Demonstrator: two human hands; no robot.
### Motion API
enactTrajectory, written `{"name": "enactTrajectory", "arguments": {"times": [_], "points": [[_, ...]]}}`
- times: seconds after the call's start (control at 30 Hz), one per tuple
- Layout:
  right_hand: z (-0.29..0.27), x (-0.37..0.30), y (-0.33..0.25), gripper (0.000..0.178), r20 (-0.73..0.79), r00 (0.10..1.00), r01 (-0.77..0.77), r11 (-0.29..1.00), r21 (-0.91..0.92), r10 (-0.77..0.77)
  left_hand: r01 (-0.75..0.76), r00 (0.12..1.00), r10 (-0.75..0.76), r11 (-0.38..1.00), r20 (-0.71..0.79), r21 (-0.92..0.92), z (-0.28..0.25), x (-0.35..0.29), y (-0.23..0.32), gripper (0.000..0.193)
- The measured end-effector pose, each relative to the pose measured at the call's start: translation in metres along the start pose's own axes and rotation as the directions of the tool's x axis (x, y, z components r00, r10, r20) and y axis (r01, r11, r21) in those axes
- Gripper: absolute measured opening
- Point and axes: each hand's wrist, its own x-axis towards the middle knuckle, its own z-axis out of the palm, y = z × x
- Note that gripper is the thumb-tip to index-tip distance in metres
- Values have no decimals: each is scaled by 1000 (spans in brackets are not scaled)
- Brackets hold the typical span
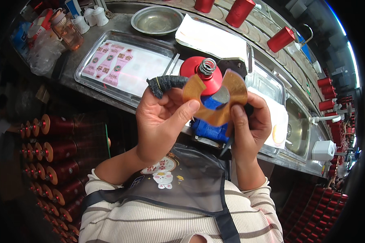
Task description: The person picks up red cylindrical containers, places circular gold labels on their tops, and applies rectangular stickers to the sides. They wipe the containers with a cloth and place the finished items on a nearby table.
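Note:
A curved gold label (212, 116), shaped like an open ring, is stretched between my two hands. My left hand (160, 119) pinches its left end between thumb and fingers, and a dark cloth wrap (160, 84) tied with a band covers one finger. My right hand (249, 129) grips the label's right side. A thin dark pointed tool (227, 148) sticks down out of the right palm; its kind is unclear. Just beyond the label stands a red bottle (190, 67) with a metal spring (208, 65) on its neck. A blue cloth (209, 130) lies below it, partly hidden by the label.
At left, a metal tray (80, 69) holds pink-and-white label sheets. Behind are a metal basin (157, 20) and a white sheet (211, 36). Red bottles (280, 39) stand along a slatted conveyor (261, 20). A sink (298, 127) is at right; racked red bottles (63, 150) are lower left.

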Motion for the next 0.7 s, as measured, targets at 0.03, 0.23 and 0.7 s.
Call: {"name": "enactTrajectory", "arguments": {"times": [0.03,0.23,0.7], "points": [[1,4,5,23,-6,1000,27,999,-21,-27,-11,1000,11,1000,-9,28,0,4,-1,32],[13,26,34,38,-77,997,20,999,-29,-22,-146,984,168,945,-52,293,-13,35,-28,38],[19,19,35,72,3,990,-143,990,4,143,200,965,-191,979,182,-35,-15,45,-37,49]]}}
